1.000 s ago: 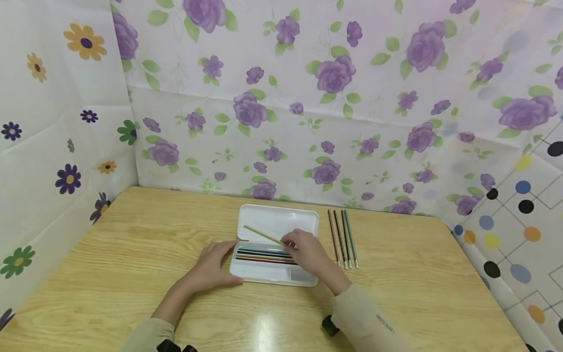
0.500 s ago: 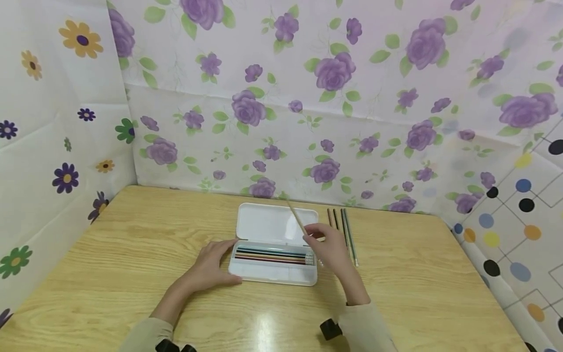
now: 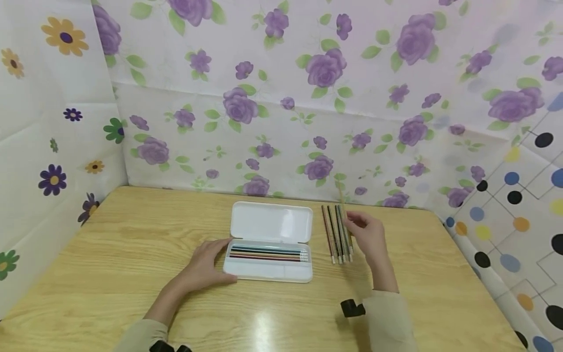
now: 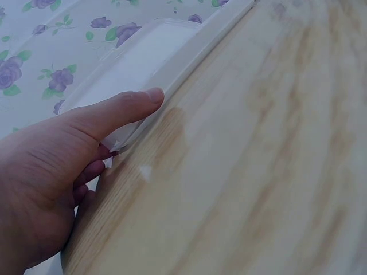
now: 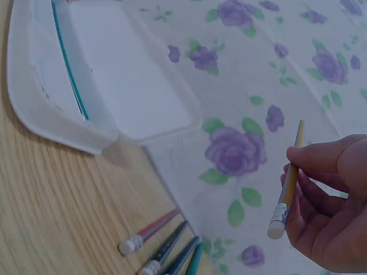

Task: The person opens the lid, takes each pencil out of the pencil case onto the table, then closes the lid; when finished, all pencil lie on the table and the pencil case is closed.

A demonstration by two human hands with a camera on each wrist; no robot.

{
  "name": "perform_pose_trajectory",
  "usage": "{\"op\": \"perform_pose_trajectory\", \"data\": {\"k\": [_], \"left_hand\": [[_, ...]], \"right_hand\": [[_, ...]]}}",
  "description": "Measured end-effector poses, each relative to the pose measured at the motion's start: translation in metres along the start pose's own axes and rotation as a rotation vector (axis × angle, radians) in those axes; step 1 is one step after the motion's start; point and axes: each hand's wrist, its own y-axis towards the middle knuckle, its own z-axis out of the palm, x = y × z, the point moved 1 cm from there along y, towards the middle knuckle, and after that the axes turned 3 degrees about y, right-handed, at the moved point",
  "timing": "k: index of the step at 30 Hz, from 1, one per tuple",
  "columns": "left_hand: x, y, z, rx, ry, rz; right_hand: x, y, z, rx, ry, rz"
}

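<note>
Smooth glossy plastic case (image 3: 259, 272), shiny wood-grain tabletop (image 3: 220, 313), yellow pencil (image 5: 289, 186) with bright metal ferrule (image 5: 280, 212)

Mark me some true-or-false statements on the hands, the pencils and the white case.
1. The right hand holds a slim yellow pencil. True.
2. The rectangular white plastic case is closed. False: its lid is open.
3. The left hand grips the case's left end. True.
4. In the head view, the slim pencils lying on the pale wooden table are left of the case. False: those table pencils lie to its right.
5. Several coloured pencils lie inside the case. True.
</note>
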Motion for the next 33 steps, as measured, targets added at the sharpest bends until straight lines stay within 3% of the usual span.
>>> {"op": "perform_pose_trajectory", "data": {"k": [7, 12, 17, 26, 33], "left_hand": [[0.003, -0.002, -0.004, -0.009, 0.002, 0.005], [0.003, -0.002, -0.003, -0.006, 0.0, 0.003], [0.003, 0.0, -0.002, -0.004, 0.001, 0.009], [0.004, 0.001, 0.0, -0.005, 0.007, 0.012], [0.003, 0.0, 0.0, -0.004, 0.0, 0.008]], "right_hand": [[-0.035, 0.015, -0.013, -0.032, 0.053, 0.151], [-0.061, 0.019, -0.013, -0.033, -0.047, 0.241], [-0.075, 0.02, -0.012, -0.065, -0.131, 0.249], [-0.078, 0.018, -0.01, -0.092, -0.257, 0.196], [-0.077, 0.016, -0.009, -0.081, -0.279, 0.19]]}}
